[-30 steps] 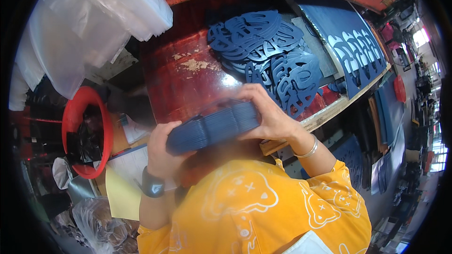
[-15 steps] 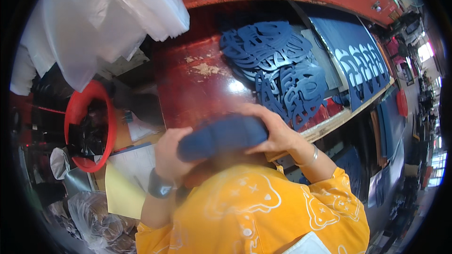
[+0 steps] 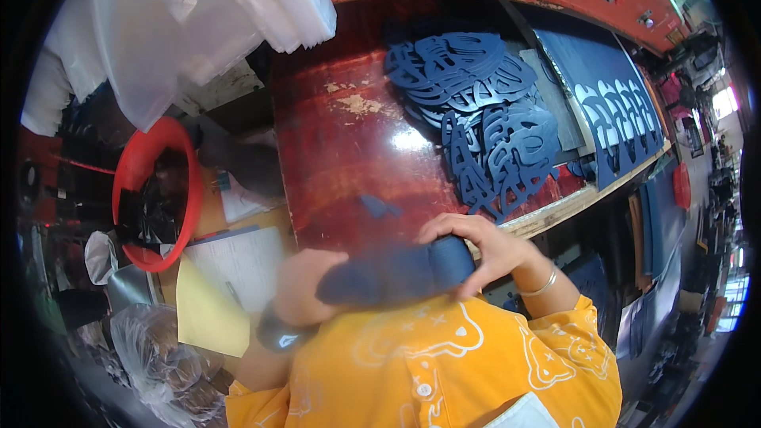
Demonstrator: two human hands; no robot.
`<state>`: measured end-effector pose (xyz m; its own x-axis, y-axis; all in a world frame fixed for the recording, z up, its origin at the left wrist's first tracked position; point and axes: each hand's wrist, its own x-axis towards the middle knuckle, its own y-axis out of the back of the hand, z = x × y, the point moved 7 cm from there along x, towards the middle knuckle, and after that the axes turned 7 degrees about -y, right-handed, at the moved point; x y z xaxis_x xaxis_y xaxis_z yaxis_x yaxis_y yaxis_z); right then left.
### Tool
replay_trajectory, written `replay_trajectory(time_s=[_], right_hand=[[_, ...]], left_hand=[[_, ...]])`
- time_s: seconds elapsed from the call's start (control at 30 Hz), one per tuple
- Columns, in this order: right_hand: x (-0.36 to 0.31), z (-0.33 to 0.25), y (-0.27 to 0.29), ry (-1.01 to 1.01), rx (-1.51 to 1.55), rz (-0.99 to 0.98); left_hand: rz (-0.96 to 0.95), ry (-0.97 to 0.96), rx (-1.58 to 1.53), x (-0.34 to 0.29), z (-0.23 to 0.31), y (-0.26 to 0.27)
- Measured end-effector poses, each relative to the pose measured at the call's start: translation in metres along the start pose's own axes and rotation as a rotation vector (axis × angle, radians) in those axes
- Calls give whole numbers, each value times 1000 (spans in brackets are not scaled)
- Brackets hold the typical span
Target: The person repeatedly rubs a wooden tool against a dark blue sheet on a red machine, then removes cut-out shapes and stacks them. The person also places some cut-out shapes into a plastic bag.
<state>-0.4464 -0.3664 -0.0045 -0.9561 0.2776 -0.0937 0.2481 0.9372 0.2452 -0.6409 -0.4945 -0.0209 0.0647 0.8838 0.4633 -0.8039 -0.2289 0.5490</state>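
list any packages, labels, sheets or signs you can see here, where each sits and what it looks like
Clear plastic bags: a bundle at upper left, translucent white.
White paper sheet: left of the red table, rectangular, faint print too small to tell.
Yellow sheet: below the white one, plain rectangle.
Crumpled clear plastic: lower left, beside the left hand.
Blue sheet: upper right, flat, pale cut-out shapes.

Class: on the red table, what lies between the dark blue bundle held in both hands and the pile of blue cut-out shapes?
In the head view, only bare glossy red table separates the bundle from the pile, except one small blue scrap.
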Motion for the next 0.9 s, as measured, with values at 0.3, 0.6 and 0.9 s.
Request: replay_trajectory(time_s=[0.3,0.6,0.9], right_hand=[[83,10,-20,337,-804,53],[-58,-64,22,-207,-754,-52],[-36,-15,-5,92,-467,298]], left_hand=[[-82,-190,6,-16,21,-2],[-40,-192,110,-16,10,-3],[41,-139,154,17,-2,23]])
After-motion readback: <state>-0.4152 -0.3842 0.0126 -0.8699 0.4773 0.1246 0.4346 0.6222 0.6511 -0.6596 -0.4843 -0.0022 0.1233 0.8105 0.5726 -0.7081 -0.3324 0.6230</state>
